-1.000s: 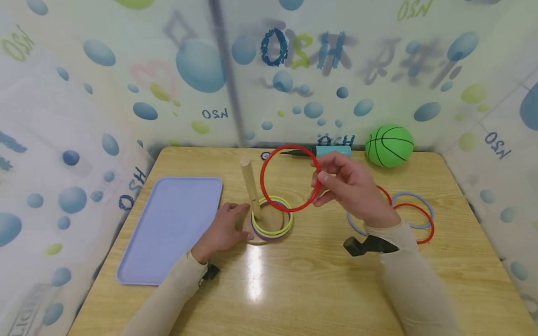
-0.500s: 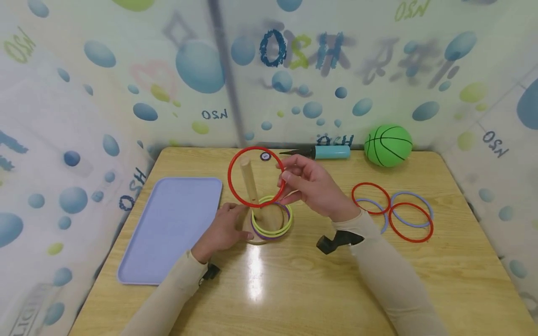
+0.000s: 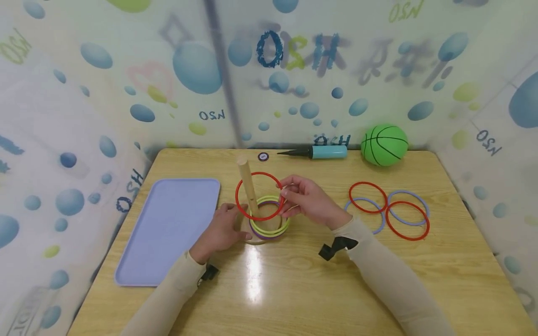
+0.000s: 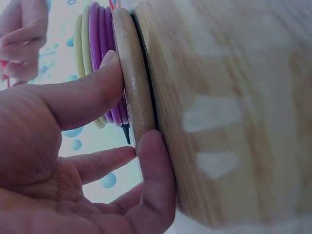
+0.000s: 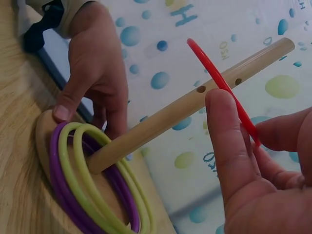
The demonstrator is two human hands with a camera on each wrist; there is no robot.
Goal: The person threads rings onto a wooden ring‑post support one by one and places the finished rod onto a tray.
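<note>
In the head view my right hand [image 3: 308, 200] pinches a red ring [image 3: 262, 219] between thumb and fingers. The ring encircles the upright wooden peg [image 5: 156, 129] of a ring toss stand, tilted and below the peg's top. My left hand [image 3: 218, 233] grips the edge of the stand's round base [image 4: 131, 63], its thumb on the upper face and fingers at the rim. Around the foot of the peg lie purple rings [image 4: 95, 29] with yellow-green rings [image 4: 86, 44] stacked on them.
A lilac tray [image 3: 176, 224] lies left of the stand. To the right, loose red rings [image 3: 407, 239] overlap blue rings [image 3: 426, 205]. Along the table's back edge are a small dark disc [image 3: 263, 157], a blue hand pump [image 3: 329, 152] and a green ball [image 3: 384, 144].
My right hand has carried the red ring leftward to the peg and then lowered it; the ring now circles the peg. My left hand has stayed on the base.
</note>
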